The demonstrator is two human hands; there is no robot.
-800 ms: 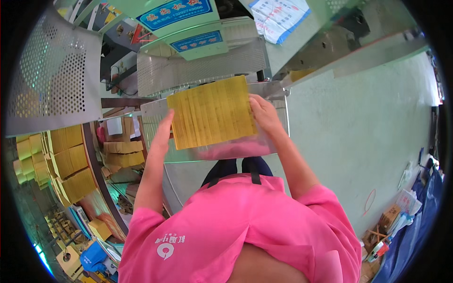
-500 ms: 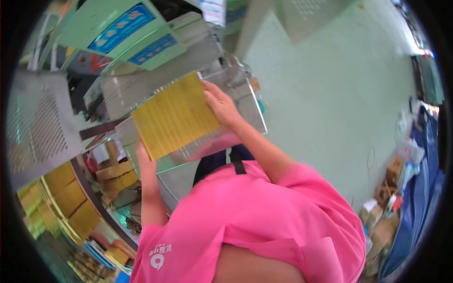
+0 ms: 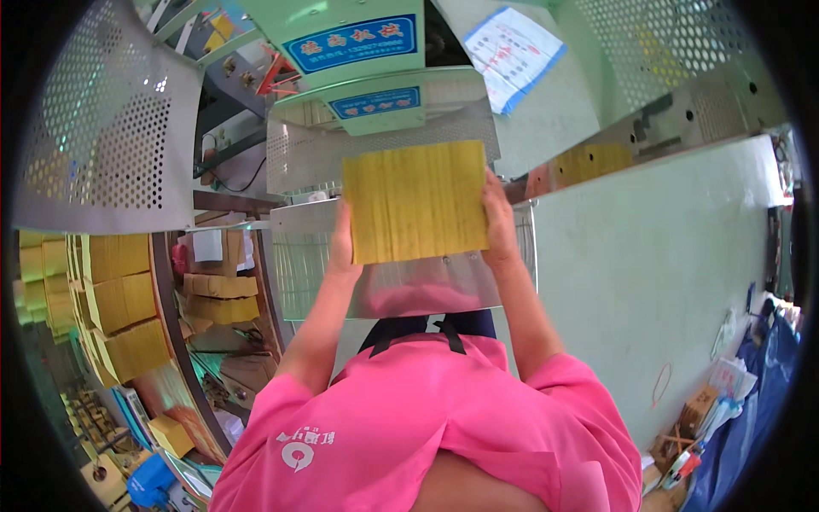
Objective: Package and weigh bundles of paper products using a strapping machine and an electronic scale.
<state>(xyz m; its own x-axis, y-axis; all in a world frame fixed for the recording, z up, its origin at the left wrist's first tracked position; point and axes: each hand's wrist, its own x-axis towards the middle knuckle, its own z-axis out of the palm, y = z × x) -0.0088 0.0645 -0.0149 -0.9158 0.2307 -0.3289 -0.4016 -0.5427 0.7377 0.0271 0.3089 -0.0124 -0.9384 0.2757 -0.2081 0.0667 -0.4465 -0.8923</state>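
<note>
1. Workshop setting: pale green machine (image 3: 358,51) ahead with blue plates on its front, perforated metal guard (image 3: 111,128) to the left, pale green floor (image 3: 648,282) to the right.
2. Left hand (image 3: 341,247) pressed flat against the left edge of a stack of yellow paper sheets (image 3: 415,200), fingers pointing upward.
3. Right hand (image 3: 499,226) pressed against the right edge of the same stack, thumb on the near face.
4. Both hands well apart, clamped on the stack from opposite sides; stack held upright, its ribbed yellow face turned toward the camera.
5. Stack raised above a shiny metal tray (image 3: 409,282), in front of the machine's perforated steel panel (image 3: 299,154); not possible to tell whether the stack's lower edge touched the tray.
6. Pink shirt (image 3: 426,418) filling the lower middle of the view, with dark straps at the neckline.
7. Further yellow stacks piled on curved shelving (image 3: 119,299) at the left, brown cartons behind them.
8. White printed sheet with blue border (image 3: 516,55) fixed above right of the machine.
9. Clutter of boxes and blue fabric (image 3: 751,384) at the far right edge.
</note>
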